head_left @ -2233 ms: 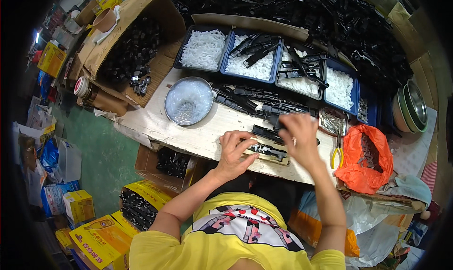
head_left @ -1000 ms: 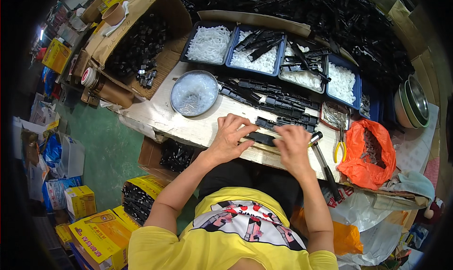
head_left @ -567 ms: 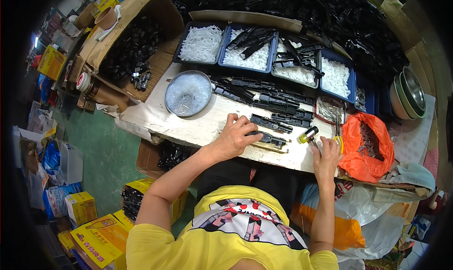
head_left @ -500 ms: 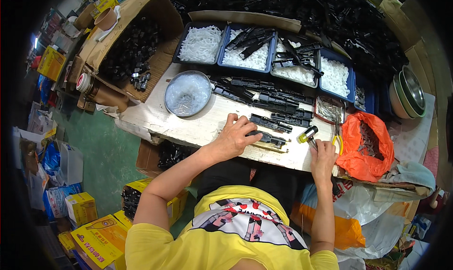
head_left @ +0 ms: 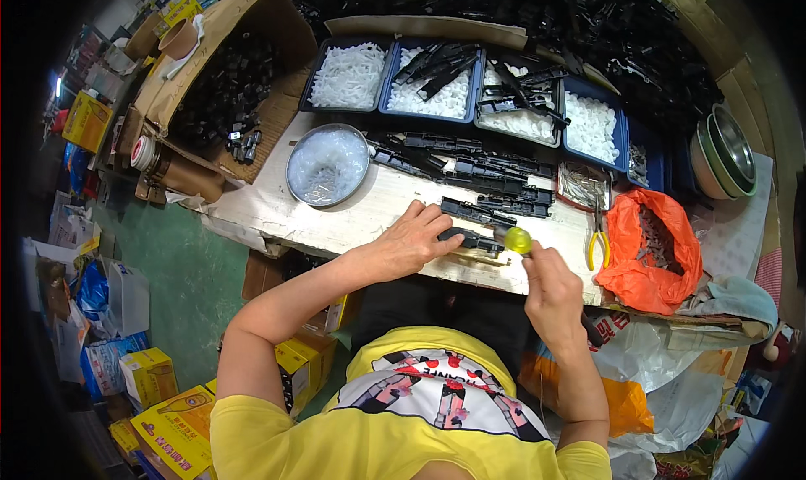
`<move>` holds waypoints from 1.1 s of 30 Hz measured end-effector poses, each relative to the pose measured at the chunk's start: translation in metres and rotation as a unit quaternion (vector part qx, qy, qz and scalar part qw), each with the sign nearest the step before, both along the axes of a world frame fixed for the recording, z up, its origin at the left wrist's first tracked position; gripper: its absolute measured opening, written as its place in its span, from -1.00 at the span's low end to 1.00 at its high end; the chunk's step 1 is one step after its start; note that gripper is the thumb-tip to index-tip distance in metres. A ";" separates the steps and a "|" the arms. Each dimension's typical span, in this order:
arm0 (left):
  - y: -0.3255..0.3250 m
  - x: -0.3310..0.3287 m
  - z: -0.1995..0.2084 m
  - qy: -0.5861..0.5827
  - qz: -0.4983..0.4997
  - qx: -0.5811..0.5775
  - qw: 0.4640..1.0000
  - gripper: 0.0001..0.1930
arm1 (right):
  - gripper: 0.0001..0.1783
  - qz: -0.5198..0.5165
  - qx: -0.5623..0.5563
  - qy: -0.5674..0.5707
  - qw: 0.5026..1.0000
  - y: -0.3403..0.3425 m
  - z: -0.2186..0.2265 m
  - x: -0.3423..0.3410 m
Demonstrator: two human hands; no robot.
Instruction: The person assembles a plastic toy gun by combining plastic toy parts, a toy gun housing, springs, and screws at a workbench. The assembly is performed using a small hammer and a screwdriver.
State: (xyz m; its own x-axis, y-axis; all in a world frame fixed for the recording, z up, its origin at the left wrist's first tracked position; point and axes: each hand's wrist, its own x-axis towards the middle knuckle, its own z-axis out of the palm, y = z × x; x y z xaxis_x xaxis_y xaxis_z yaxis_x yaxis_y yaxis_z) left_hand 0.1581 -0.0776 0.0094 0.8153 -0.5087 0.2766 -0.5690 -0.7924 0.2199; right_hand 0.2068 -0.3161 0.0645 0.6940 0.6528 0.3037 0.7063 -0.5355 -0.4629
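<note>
My left hand point(head_left: 411, 241) holds the rear end of a black plastic part point(head_left: 480, 242) against the worktop, its fingers closed over it. Beneath that part a yellowish metal strip point(head_left: 483, 260) shows along the bench edge. A small mallet with a clear yellow-green head point(head_left: 518, 241) is in my closed right hand point(head_left: 552, 291). Its head hangs just beside the right end of the held part; whether they touch I cannot tell. My fingers hide most of the handle. More long black plastic parts point(head_left: 474, 211) lie in rows just beyond my left hand.
A round metal pan point(head_left: 367, 165) with clear small pieces stands at left. Blue trays point(head_left: 388, 102) of white pieces line the back, before a black heap point(head_left: 554, 27). At right are yellow-handled pliers point(head_left: 598, 249), an orange bag point(head_left: 625, 279) and nested bowls point(head_left: 701, 165). A cardboard box point(head_left: 159, 102) stands far left.
My right hand has picked the mallet up from the worktop and brought it left and nearer, its head now beside the held part. My left hand stays on the black part.
</note>
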 end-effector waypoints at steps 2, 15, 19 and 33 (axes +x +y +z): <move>0.000 -0.001 0.001 -0.005 -0.011 -0.007 1.000 -0.58 | -0.73 -0.031 0.047 -0.019 0.998 0.004 0.015 -0.006; -0.007 -0.006 0.007 0.004 0.043 0.049 0.998 -0.63 | -0.83 -0.019 -0.171 -0.002 0.985 0.015 -0.016 -0.010; -0.004 -0.001 0.005 0.049 0.080 -0.007 0.996 -0.57 | -0.80 -0.004 -0.174 0.055 0.983 0.014 -0.014 -0.001; -0.013 -0.009 -0.009 0.041 0.191 -0.238 0.951 -0.39 | -0.89 0.023 -0.101 0.059 0.993 0.054 -0.004 0.010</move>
